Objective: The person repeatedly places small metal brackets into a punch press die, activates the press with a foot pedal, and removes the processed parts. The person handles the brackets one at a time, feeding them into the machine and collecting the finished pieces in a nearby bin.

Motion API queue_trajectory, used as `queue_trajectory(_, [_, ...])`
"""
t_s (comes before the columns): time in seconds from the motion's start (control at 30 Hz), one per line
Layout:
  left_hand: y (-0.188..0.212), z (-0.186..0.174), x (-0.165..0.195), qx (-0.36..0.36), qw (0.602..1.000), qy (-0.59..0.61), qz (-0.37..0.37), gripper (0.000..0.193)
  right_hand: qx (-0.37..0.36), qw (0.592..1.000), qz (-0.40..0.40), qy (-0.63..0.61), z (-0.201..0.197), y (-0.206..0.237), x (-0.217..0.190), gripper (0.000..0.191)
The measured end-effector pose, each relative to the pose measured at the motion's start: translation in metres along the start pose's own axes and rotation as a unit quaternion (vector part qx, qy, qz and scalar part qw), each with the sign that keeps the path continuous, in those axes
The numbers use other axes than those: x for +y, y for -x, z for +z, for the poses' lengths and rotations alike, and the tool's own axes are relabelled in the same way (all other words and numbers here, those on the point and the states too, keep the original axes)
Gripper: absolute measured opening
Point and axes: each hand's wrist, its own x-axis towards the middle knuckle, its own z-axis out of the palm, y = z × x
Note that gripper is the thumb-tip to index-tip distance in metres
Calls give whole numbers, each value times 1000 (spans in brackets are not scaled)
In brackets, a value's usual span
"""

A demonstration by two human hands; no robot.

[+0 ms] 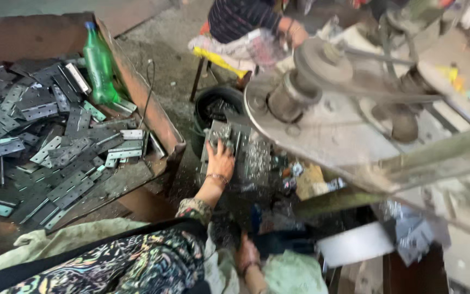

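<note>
Metal plates (240, 155) lie under the left hand's (220, 160) grip.

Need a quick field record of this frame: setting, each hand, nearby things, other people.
setting: cluttered metal workshop, seen from above
left hand: reaches forward, fingers on a stack of metal plates below the machine; grip unclear
right hand: low near the lap, in shadow; what it holds cannot be told
machine: big pulley wheel with a belt, blurred
bin: rusty tray at left, full of perforated metal strips
bottle: green plastic, standing in the bin
bucket: dark, past the plates
other person: seated behind, striped sleeve
</note>
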Motion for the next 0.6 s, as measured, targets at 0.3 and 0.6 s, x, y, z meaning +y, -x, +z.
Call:
queue_trajectory(0.3, [-25, -6, 2, -30, 999, 14, -5, 35, -3, 999, -26, 26, -86, 11, -3, 82])
queue_trajectory(0.6, [-31, -10, 1, -58, 998, 3, 17, 37, 32, 999, -1, -28, 8, -5, 0, 91])
